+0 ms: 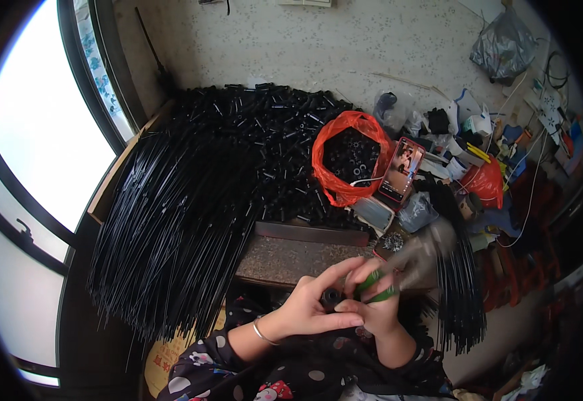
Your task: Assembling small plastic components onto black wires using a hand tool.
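Observation:
My left hand [305, 304], a bracelet on its wrist, curls thumb and fingers around a short black tubular part [332, 296] with a round open end. Close against it is my right hand [379, 309], its fingers bent; green bands show across them. From the right hand a motion-smeared grey-brown shape [428, 250] stretches up and to the right; what it is I cannot make out. Both hands are above my lap at the table's front edge [285, 262]. Behind them spreads a large heap of short black tubular parts [285, 134].
Long thin black rods or cables [171, 234] hang over the left front; a smaller bundle [455, 287] hangs at right. A red plastic bag [319, 157] holds small dark rings. Near it lean a phone [402, 170] and a clear bag [418, 212]. Small metal pieces [393, 242] lie nearby.

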Demonstrator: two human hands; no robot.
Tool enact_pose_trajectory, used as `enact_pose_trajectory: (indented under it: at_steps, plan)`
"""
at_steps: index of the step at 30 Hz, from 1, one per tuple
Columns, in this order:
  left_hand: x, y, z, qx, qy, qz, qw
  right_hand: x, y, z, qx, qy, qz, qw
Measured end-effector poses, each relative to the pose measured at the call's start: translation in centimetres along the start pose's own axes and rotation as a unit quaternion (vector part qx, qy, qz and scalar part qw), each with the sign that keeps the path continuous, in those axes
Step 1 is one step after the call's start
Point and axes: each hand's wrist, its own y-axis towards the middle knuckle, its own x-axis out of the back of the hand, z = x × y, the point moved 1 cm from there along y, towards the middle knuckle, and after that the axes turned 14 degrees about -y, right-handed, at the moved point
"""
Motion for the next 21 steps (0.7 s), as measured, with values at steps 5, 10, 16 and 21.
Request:
enact_pose_trajectory:
  at_steps: [5,10,16,21]
  plan:
    - [3.4,-1.3,-0.7,0.021,-0.082,-0.125,0.989,2.3,-2.4,1.7,-0.277,0.036,0.118,0.953]
    - [4.9,-0.8,-0.2,-0.017,-0.060,-0.081,0.995,1.6,-5.2,2.6,-0.295,-0.141,0.282,0.902]
    - [3.3,-0.5,-1.4,-0.015,0.023,-0.123,0.992,2.4,-4.6,2.4,-0.333,0.066,0.323,0.884]
    - [3.0,-1.2,-0.7,-0.029,0.076,-0.178,0.981,2.8,-3.4,4.1,-0.401,-0.013,0.367,0.839]
